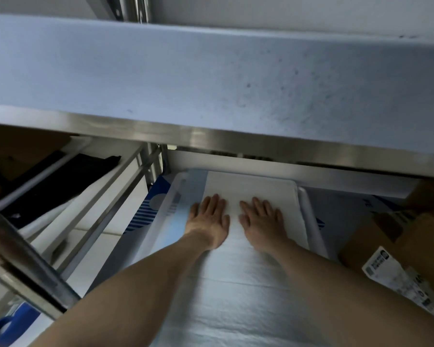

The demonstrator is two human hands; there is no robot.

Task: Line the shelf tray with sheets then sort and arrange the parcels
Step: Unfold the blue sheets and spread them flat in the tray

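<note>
A white sheet (251, 189) lies flat in a translucent shelf tray (311, 221) on the lower shelf, reaching from the tray's far end toward me. A light blue strip (178, 226) shows along the sheet's left side. My left hand (209, 217) and my right hand (262, 221) rest palm down, side by side, on the sheet near the tray's middle. Fingers of both are spread and flat, holding nothing. Brown cardboard parcels (411, 236) stand to the right of the tray, one with a white label (386, 269).
A steel-edged upper shelf (211, 78) overhangs the tray's far end. A steel frame post (23, 266) crosses the lower left. Left of the tray are a blue-and-white printed bag (145, 209) and dark items on another tray (60, 176).
</note>
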